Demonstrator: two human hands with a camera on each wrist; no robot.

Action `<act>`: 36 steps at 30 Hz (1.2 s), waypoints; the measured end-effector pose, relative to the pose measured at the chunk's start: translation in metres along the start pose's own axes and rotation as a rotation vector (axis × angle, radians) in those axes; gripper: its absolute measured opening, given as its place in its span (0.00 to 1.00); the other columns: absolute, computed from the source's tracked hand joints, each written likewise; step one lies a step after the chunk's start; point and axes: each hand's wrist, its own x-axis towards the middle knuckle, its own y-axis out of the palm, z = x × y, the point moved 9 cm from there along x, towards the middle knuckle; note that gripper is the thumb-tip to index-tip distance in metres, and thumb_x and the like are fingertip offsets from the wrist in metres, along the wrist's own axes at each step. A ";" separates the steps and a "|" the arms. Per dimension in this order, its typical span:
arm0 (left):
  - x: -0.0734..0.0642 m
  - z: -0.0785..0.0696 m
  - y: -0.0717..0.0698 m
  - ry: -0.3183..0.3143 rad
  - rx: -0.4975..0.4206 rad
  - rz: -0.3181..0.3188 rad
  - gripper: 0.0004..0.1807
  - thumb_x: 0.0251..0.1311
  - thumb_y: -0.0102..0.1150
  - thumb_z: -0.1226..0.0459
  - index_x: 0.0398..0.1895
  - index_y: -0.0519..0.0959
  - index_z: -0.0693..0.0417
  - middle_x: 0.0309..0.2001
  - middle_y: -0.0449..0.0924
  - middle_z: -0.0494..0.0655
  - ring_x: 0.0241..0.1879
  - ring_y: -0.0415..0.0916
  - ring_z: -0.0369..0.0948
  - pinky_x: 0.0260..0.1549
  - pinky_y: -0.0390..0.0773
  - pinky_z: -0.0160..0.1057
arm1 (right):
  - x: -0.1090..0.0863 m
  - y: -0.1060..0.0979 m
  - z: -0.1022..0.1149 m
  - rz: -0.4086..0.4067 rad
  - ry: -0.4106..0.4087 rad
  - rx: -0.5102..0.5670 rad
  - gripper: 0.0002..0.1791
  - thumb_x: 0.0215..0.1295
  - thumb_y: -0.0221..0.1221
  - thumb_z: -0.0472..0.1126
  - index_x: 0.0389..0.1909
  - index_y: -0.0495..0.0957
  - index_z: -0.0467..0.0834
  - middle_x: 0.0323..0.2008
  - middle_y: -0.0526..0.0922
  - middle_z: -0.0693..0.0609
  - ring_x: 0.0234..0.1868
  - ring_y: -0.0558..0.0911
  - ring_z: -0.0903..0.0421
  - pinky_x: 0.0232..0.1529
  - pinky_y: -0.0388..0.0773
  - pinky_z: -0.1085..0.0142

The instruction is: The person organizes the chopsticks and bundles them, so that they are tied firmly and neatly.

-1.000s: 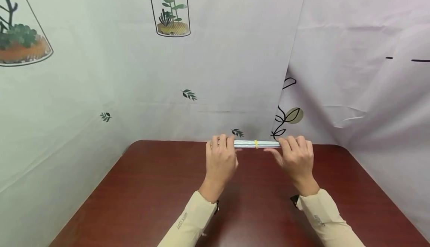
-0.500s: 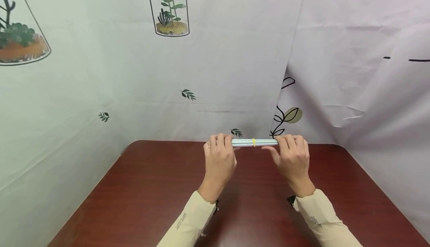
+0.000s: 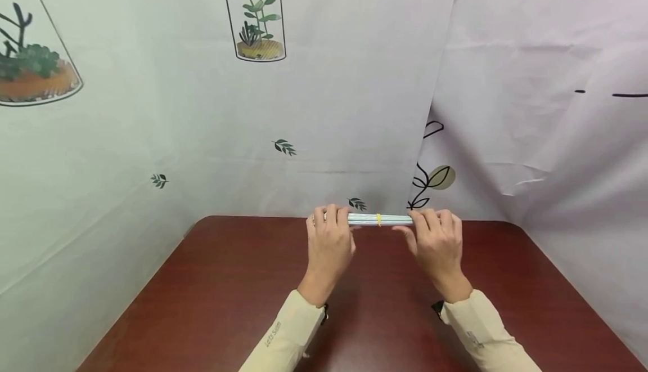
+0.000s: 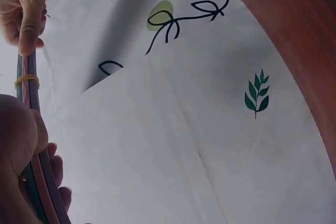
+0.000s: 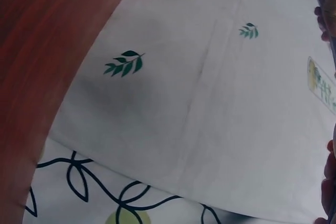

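Note:
A bundle of long, slim sticks [image 3: 361, 219] is held level above the far part of the table, pale blue-green in the head view. In the left wrist view the bundle [image 4: 37, 153] shows green, pink and purple strips. A yellow band [image 3: 379, 219] is wrapped round its middle. My left hand [image 3: 329, 242] grips the left end, fingers over the top. At the right end, my right hand [image 3: 437, 242] holds it with fingers curled over and thumb below, pointing inward. The palms hide both ends. Only slivers of the hands show at the right wrist view's edge.
Beneath the hands lies a dark red-brown table [image 3: 228, 293] with rounded far corners. Pale cloth [image 3: 354, 96] printed with plants hangs behind it and on both sides.
Both hands and the bundle have shifted slightly left, with the hands a little closer together. The head view has tilted up slightly. The grip looks the same.

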 end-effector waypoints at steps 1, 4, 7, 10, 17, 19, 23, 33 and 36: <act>0.000 0.000 -0.001 -0.003 -0.004 -0.004 0.12 0.49 0.64 0.67 0.39 0.78 0.56 0.37 0.75 0.50 0.39 0.70 0.51 0.37 0.70 0.48 | 0.000 0.001 0.000 0.002 -0.002 -0.002 0.29 0.69 0.53 0.61 0.35 0.81 0.35 0.29 0.80 0.42 0.29 0.74 0.38 0.31 0.67 0.45; -0.001 -0.003 0.000 -0.010 -0.010 0.005 0.11 0.52 0.61 0.69 0.40 0.78 0.56 0.38 0.75 0.50 0.40 0.69 0.51 0.37 0.70 0.50 | -0.002 0.003 0.000 0.017 0.000 -0.003 0.29 0.70 0.52 0.60 0.36 0.81 0.35 0.30 0.79 0.41 0.29 0.73 0.38 0.33 0.66 0.44; -0.003 -0.006 0.002 -0.003 -0.021 0.026 0.11 0.52 0.61 0.70 0.40 0.78 0.57 0.37 0.75 0.50 0.40 0.69 0.52 0.37 0.69 0.50 | -0.003 0.003 -0.001 0.023 -0.014 -0.008 0.29 0.70 0.51 0.61 0.36 0.80 0.36 0.29 0.78 0.42 0.28 0.72 0.39 0.32 0.65 0.45; -0.002 -0.006 0.005 0.025 -0.019 0.059 0.11 0.53 0.64 0.66 0.40 0.79 0.56 0.37 0.76 0.49 0.39 0.70 0.51 0.35 0.70 0.48 | -0.002 0.002 -0.002 0.033 -0.050 -0.010 0.29 0.69 0.51 0.61 0.35 0.81 0.36 0.27 0.78 0.43 0.27 0.72 0.40 0.29 0.64 0.47; 0.003 0.003 0.005 0.146 -0.044 0.110 0.16 0.55 0.68 0.50 0.36 0.82 0.51 0.32 0.80 0.44 0.30 0.74 0.46 0.22 0.75 0.42 | 0.004 0.003 -0.010 0.182 -0.139 0.216 0.28 0.68 0.54 0.62 0.34 0.85 0.39 0.23 0.82 0.48 0.19 0.76 0.50 0.17 0.69 0.57; 0.002 0.004 0.006 0.184 -0.077 0.138 0.16 0.55 0.69 0.48 0.35 0.82 0.51 0.30 0.80 0.44 0.28 0.74 0.44 0.19 0.75 0.40 | 0.003 0.003 -0.014 0.244 -0.125 0.302 0.29 0.68 0.54 0.63 0.35 0.86 0.40 0.23 0.82 0.50 0.18 0.77 0.54 0.16 0.71 0.59; 0.001 0.007 0.009 0.241 -0.159 0.191 0.18 0.56 0.69 0.48 0.37 0.82 0.51 0.32 0.84 0.43 0.29 0.78 0.42 0.19 0.77 0.38 | 0.002 0.006 -0.025 0.337 -0.061 0.425 0.30 0.66 0.55 0.65 0.36 0.87 0.41 0.26 0.85 0.52 0.19 0.78 0.59 0.19 0.73 0.63; -0.004 0.017 0.023 0.240 -0.714 0.467 0.17 0.49 0.76 0.64 0.44 0.86 0.55 0.37 0.86 0.43 0.32 0.79 0.35 0.33 0.79 0.34 | -0.011 0.026 -0.050 0.671 0.236 0.764 0.17 0.44 0.77 0.33 0.37 0.87 0.44 0.29 0.86 0.56 0.23 0.78 0.67 0.24 0.73 0.75; -0.002 0.026 0.025 0.130 -0.921 0.485 0.16 0.48 0.76 0.66 0.43 0.87 0.56 0.35 0.87 0.42 0.25 0.75 0.32 0.25 0.75 0.30 | -0.017 0.030 -0.057 0.767 0.357 0.868 0.15 0.47 0.75 0.32 0.39 0.87 0.43 0.29 0.87 0.56 0.23 0.79 0.65 0.23 0.75 0.72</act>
